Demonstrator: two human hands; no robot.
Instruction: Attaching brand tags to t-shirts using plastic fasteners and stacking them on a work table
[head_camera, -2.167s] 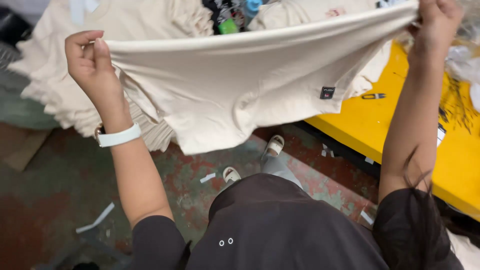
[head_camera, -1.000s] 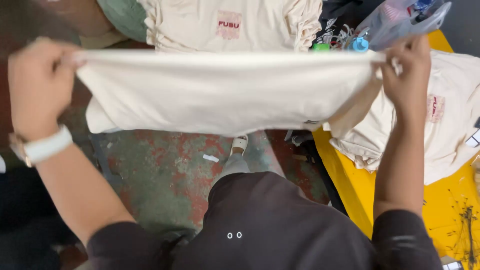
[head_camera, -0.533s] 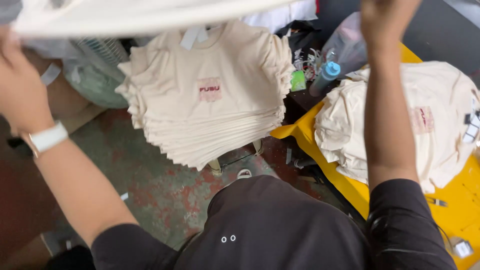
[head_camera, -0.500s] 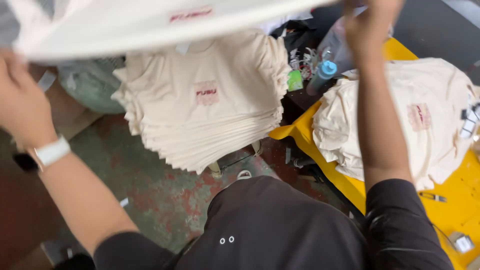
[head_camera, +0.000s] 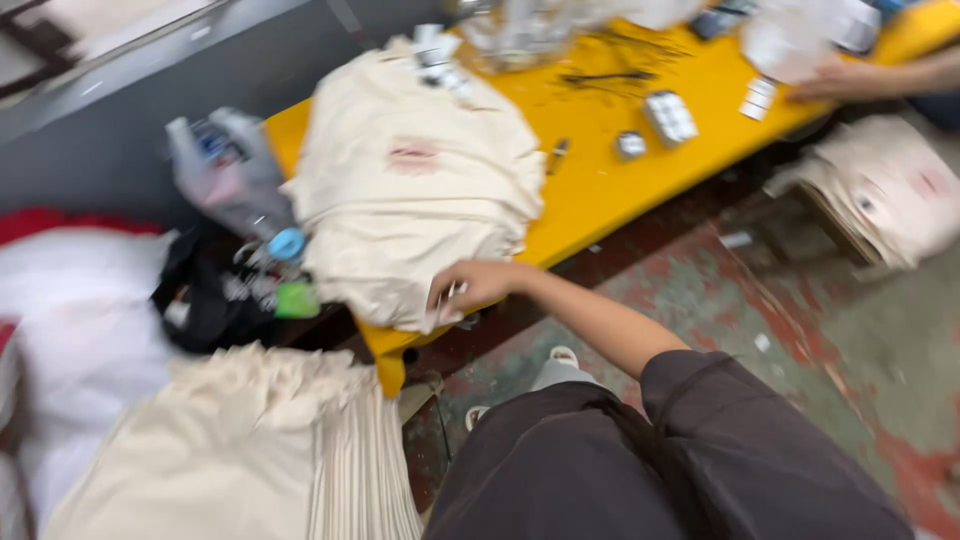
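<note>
— Both arms were up a moment ago, stretching a cream shirt wide above the stacks; what changed?

— That spread shirt is gone from view, and only the right hand (head_camera: 478, 285) shows, down at the near edge of the pile of cream shirts (head_camera: 415, 215) on the yellow table (head_camera: 640, 150)

— And the fingers?

— Curled together on the lower hem of the pile, pinching fabric at its bottom corner, though blur hides how many layers they hold

— The left hand?

— Out of view

— Where does that pile sit?

— On the table's left end, hanging a little over the front edge. A pink mark shows on the top shirt

— What lies around it?

— A second stack of folded cream shirts (head_camera: 250, 450) sits low at the left, below the table corner. A clear bottle with a blue cap (head_camera: 235, 185) leans just left of the pile. Another person's hand (head_camera: 830, 80) rests on the far right of the table, near small white packets (head_camera: 670, 115)
</note>
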